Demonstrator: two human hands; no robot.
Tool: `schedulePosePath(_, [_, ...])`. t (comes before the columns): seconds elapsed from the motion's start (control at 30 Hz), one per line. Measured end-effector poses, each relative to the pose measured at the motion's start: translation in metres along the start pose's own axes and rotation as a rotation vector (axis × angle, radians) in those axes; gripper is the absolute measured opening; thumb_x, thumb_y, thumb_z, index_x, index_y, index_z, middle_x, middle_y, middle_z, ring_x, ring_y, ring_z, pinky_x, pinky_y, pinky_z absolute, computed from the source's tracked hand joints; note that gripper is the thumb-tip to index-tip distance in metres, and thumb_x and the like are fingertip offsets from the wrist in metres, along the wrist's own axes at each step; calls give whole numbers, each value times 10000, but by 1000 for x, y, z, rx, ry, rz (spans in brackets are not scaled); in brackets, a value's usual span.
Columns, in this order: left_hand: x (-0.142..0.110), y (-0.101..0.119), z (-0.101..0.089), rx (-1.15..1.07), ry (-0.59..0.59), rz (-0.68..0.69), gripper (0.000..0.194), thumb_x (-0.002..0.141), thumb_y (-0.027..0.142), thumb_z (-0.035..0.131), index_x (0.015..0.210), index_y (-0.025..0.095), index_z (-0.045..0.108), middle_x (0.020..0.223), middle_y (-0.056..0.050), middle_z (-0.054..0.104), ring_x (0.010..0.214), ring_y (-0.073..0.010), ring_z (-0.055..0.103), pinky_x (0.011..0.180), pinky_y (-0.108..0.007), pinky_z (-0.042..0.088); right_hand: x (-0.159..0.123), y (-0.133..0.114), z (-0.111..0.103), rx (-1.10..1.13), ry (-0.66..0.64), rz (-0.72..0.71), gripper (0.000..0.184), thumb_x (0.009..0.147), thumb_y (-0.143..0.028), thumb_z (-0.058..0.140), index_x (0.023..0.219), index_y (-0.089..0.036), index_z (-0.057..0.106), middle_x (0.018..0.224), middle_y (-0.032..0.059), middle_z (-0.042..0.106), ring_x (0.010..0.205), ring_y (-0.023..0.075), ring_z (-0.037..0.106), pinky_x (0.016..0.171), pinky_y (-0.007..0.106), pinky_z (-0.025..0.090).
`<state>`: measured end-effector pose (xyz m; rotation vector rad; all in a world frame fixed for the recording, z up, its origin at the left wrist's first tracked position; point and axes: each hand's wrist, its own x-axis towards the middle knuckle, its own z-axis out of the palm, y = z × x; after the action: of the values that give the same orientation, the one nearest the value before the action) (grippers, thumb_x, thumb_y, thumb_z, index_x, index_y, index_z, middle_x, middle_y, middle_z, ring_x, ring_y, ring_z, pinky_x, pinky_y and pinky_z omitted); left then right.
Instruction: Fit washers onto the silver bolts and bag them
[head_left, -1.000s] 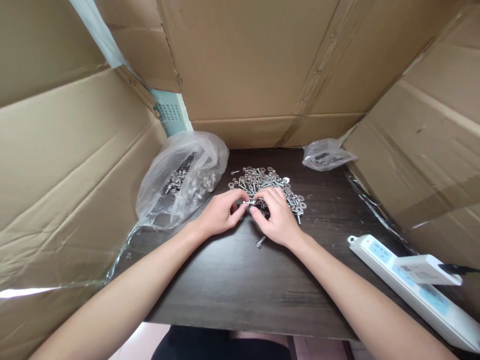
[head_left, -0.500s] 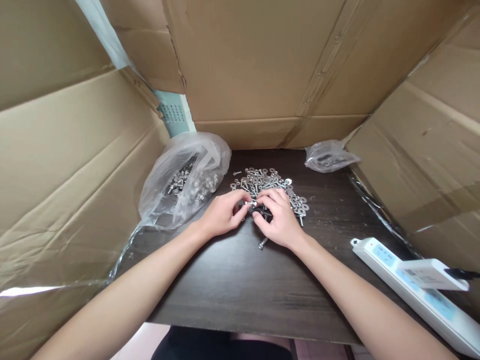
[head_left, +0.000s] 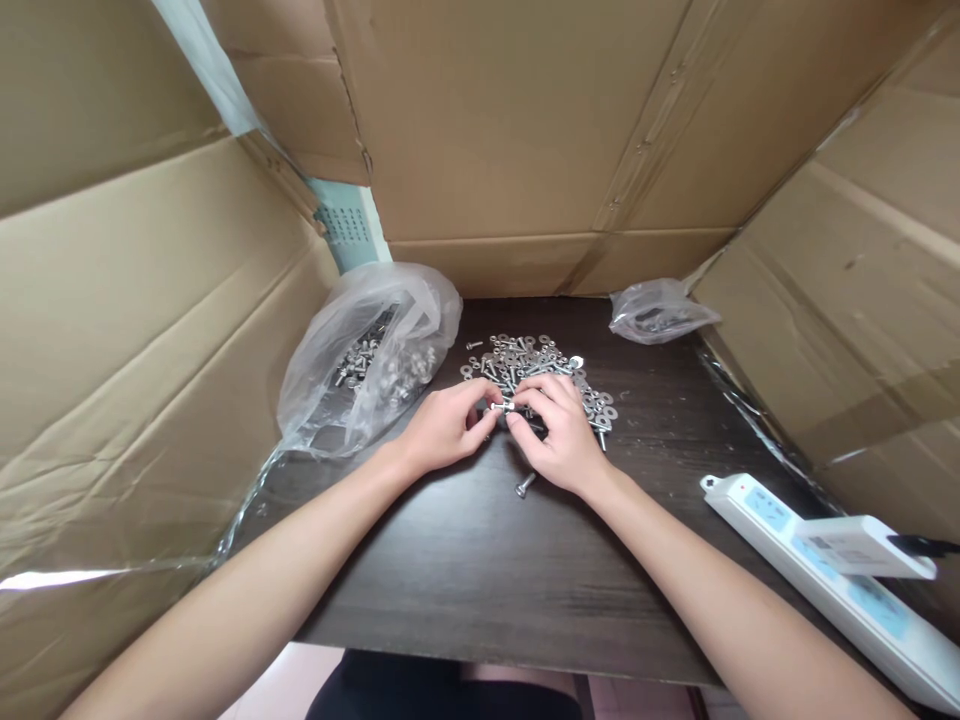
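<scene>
My left hand [head_left: 442, 432] and my right hand [head_left: 559, 435] meet at the middle of a dark wooden table [head_left: 480, 570]. Both pinch one small silver bolt [head_left: 501, 406] between their fingertips, the left at one end and the right at the other. Just behind the hands lies a loose pile of silver bolts, nuts and washers [head_left: 525, 362]. One single bolt [head_left: 524, 485] lies on the table under my right wrist.
A clear plastic bag with more bolts [head_left: 367, 360] sits at the left. A smaller plastic bag [head_left: 656, 315] lies at the back right. A white power strip [head_left: 825, 570] with a plugged adapter runs along the right front. Cardboard walls [head_left: 525, 140] enclose the table on three sides.
The hands have stayed together on the small bolt, with the fingers shifting slightly around it. The view has tilted a little.
</scene>
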<state>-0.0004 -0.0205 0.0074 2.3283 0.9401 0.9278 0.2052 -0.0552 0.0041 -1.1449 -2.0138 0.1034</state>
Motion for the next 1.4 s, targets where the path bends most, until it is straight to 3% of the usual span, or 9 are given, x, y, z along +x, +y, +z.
schedulePosePath(0.33, [-2, -2, 2, -54, 24, 20, 110, 920, 264, 647, 990, 186, 682, 921, -16, 746, 597, -104, 604, 646, -245, 479, 1, 2, 0, -11, -39, 43, 308, 1081, -286, 452, 824, -219, 609, 988, 62, 698, 1007, 264, 558, 869, 459, 399])
schedulePosePath(0.53, [-1, 0, 0, -69, 36, 15, 68, 875, 227, 653, 930, 188, 660, 871, 3, 726, 593, -99, 609, 637, -236, 472, 1, -2, -5, 22, -58, 67, 158, 1028, -278, 498, 962, -223, 631, 1041, 69, 680, 1028, 273, 559, 884, 464, 402])
schedulePosePath(0.67, [-1, 0, 0, -54, 44, 10, 76, 858, 232, 661, 919, 187, 658, 857, 0, 724, 582, -103, 610, 622, -238, 471, 0, -2, -3, 28, -75, 24, 106, 991, -252, 523, 947, -227, 617, 1050, 71, 680, 1024, 276, 571, 890, 472, 408])
schedulePosePath(0.87, [-2, 1, 1, -60, 40, 3, 83, 855, 223, 657, 931, 191, 654, 884, 1, 723, 586, -100, 613, 623, -237, 479, 0, -1, 1, 19, -57, 6, 177, 1019, -250, 500, 875, -223, 599, 1007, 68, 671, 968, 259, 578, 860, 451, 421])
schedulePosePath(1.1, [-2, 2, -1, -86, 50, 67, 247, 891, 227, 673, 1136, 201, 668, 978, -5, 705, 568, -76, 584, 658, -235, 502, 0, 0, 1, 37, -29, 24, 197, 1026, -241, 490, 873, -218, 612, 1013, 72, 666, 955, 253, 579, 869, 451, 439])
schedulePosePath(1.4, [-1, 0, 1, -56, 72, 122, 122, 942, 255, 678, 1037, 182, 701, 936, -6, 707, 576, -74, 568, 662, -229, 476, 0, 3, 3, 115, -18, 4, 185, 1024, -226, 492, 863, -218, 582, 998, 76, 648, 957, 247, 592, 879, 443, 478])
